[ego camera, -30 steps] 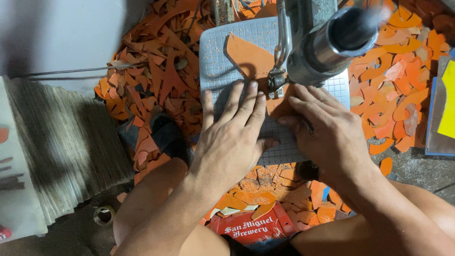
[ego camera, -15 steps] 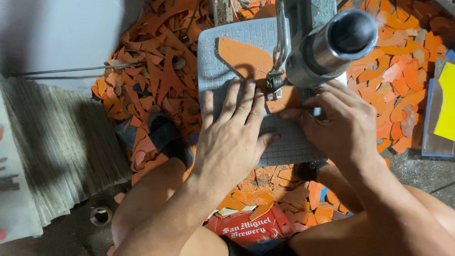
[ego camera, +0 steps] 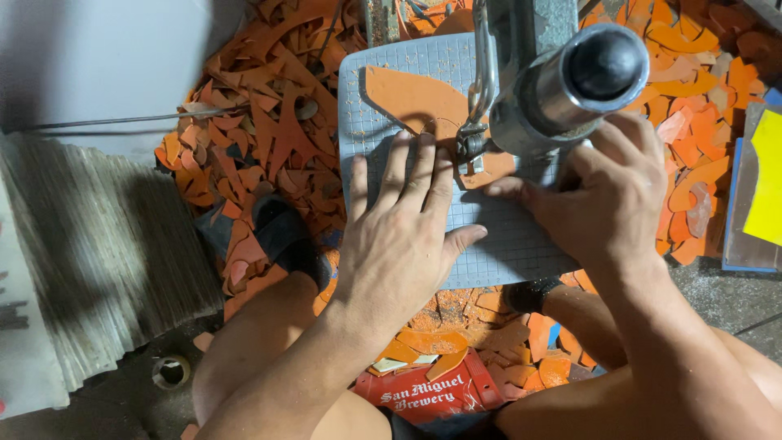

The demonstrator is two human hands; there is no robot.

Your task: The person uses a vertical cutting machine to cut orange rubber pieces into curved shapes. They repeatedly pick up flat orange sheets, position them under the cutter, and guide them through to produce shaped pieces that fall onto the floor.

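I see my left hand (ego camera: 403,236) pressing flat, fingers spread, on the curved orange leather piece (ego camera: 415,102); my right hand (ego camera: 607,191), fingers half curled, steadies its edge on the grey gridded cutting mat (ego camera: 505,236).

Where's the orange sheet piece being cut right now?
In the head view, the orange piece lies flat on the grey cutting mat, upper centre, under the machine's head, with left hand fingertips on it.

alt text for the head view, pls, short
Seen from above, a person's left hand presses flat on an orange sheet piece lying on a grey gridded cutting mat, while the right hand steadies it beside a metal machine head. Orange offcuts litter the floor around the mat.
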